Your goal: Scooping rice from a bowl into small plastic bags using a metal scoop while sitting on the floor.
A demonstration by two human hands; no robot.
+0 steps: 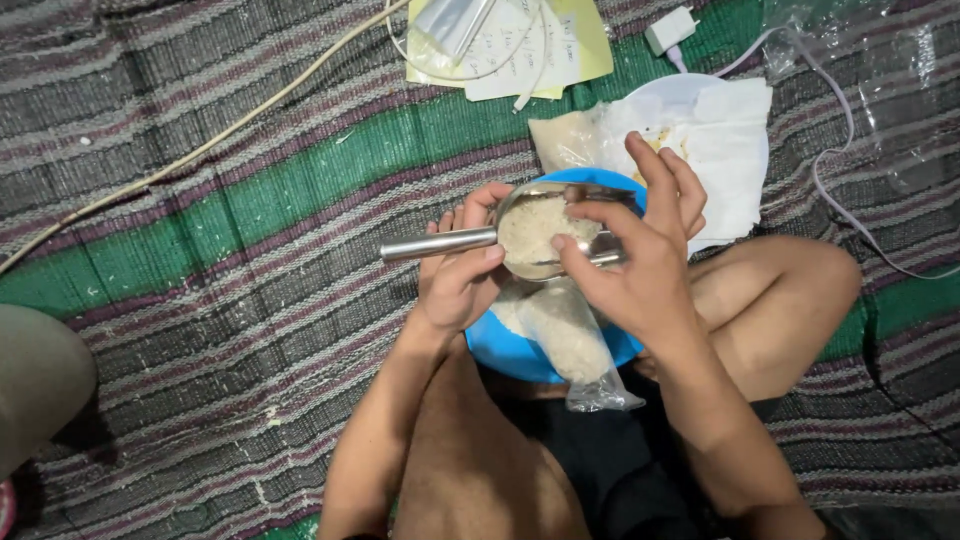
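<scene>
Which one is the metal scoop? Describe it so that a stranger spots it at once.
Start at the round blue bowl on the striped mat, in front of the person's crossed legs. Just above it, the left hand holds the metal scoop by its tube handle while the right hand touches its rim. It is the only shiny steel thing there, filled with white rice.
</scene>
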